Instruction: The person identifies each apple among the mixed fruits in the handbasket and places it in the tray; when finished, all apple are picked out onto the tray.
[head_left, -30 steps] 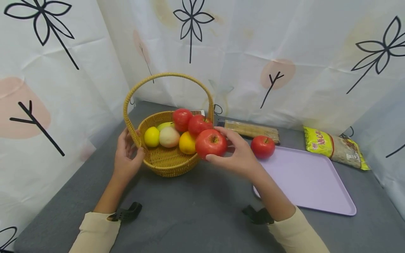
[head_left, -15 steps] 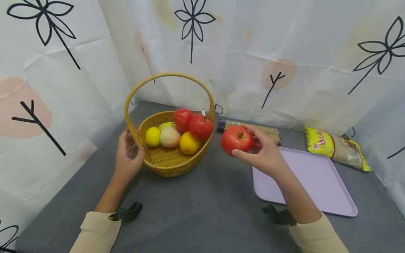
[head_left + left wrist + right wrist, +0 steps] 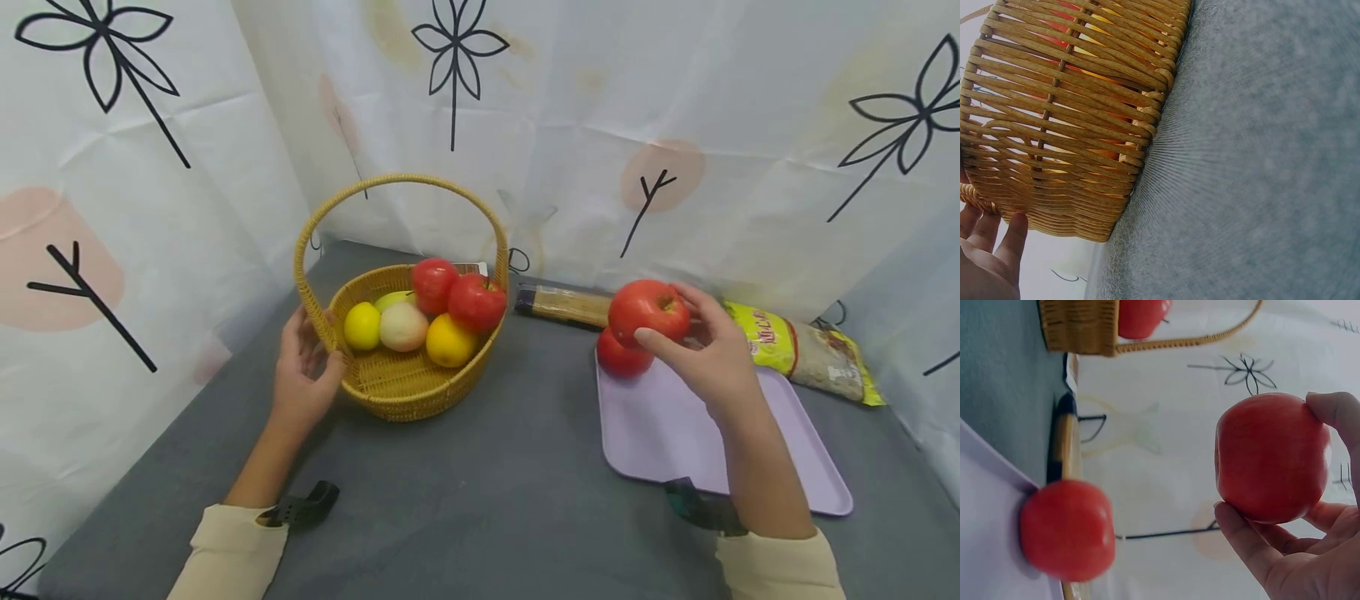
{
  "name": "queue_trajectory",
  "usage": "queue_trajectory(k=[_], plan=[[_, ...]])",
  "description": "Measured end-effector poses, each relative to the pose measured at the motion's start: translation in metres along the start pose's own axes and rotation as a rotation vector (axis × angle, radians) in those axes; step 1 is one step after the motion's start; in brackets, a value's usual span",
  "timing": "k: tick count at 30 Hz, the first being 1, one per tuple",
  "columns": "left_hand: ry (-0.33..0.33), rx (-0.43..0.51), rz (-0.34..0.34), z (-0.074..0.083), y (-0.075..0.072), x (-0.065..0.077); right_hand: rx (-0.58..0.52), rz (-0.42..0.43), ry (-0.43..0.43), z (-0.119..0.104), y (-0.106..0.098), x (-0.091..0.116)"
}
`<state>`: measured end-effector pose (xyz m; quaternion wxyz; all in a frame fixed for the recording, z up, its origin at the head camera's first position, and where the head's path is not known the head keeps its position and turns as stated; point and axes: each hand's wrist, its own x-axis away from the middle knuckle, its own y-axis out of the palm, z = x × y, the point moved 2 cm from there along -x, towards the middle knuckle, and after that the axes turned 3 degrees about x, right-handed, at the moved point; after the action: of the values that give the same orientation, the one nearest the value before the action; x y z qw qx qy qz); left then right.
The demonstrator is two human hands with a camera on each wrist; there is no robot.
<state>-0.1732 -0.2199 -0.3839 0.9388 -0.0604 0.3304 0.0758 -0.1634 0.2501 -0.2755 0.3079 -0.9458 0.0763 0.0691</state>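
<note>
Since the right hand (image 3: 716, 354) grips one red apple (image 3: 643, 308) above the far-left part of the lilac tray (image 3: 652, 425), clearing the second apple (image 3: 621, 360) there seems wise, left hand (image 3: 300, 375) holding the basket (image 3: 408, 407) farther left.

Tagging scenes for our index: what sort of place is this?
Probably a small staged tabletop set, perhaps indoors: a grey tabletop enclosed by white printed sheeting, with a wicker fruit basket set out on it. The wider room isn't visible.
</note>
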Motion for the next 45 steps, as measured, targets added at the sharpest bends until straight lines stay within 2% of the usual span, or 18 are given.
queue_trajectory(k=[6,21,30,38,45], plan=[[0.016,-0.001,-0.004,0.001,0.000,-0.001,0.037,0.062,0.058,0.014,-0.016,-0.006],[0.035,-0.010,-0.007,0.002,0.001,-0.001,-0.004,0.093,0.263,0.057,-0.033,-0.022],[0.027,-0.013,-0.006,0.002,0.000,0.000,0.047,0.008,0.304,0.082,-0.031,-0.030],[0.029,-0.015,-0.010,0.001,-0.001,0.000,0.071,-0.056,0.381,0.103,-0.025,-0.033],[-0.019,-0.024,-0.006,0.004,-0.001,0.001,0.092,-0.105,0.357,0.110,-0.021,-0.034]])
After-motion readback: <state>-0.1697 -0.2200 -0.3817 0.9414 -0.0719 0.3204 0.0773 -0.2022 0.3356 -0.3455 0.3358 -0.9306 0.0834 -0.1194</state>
